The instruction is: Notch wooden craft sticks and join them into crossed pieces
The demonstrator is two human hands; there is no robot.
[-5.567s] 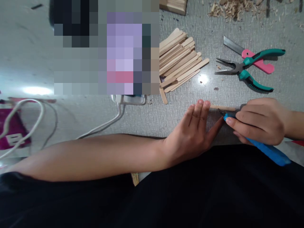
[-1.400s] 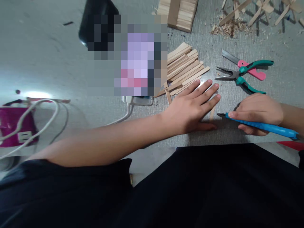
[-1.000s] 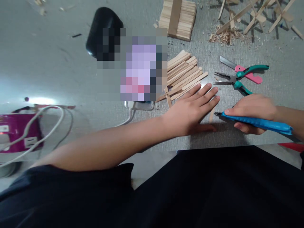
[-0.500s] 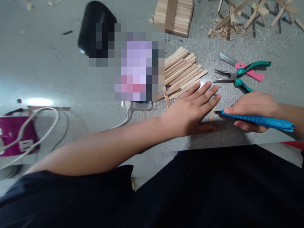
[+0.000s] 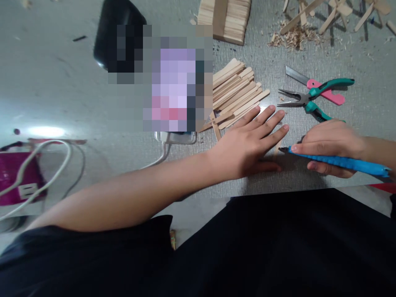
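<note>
My left hand lies flat with its fingers spread over a wooden craft stick. Most of that stick is hidden under the palm and fingers; a short pale piece shows beside the hand. In my right hand is a blue utility knife, its ribbed handle gripped between thumb and fingers. The knife's dark tip is close to the visible piece of stick; whether it touches I cannot tell. Beyond my left fingertips lies a pile of loose craft sticks, with a small crossed-stick piece at its near edge.
Green-handled pliers lie open across a pink folding saw. Farther back are a bundle of craft sticks, wood shavings and crossed-stick assemblies. Leftward are a blurred-out phone, a white cable and a black object.
The knife and my right hand have shifted slightly rightward and down. My left hand stays spread in nearly the same place. The view has moved a little.
</note>
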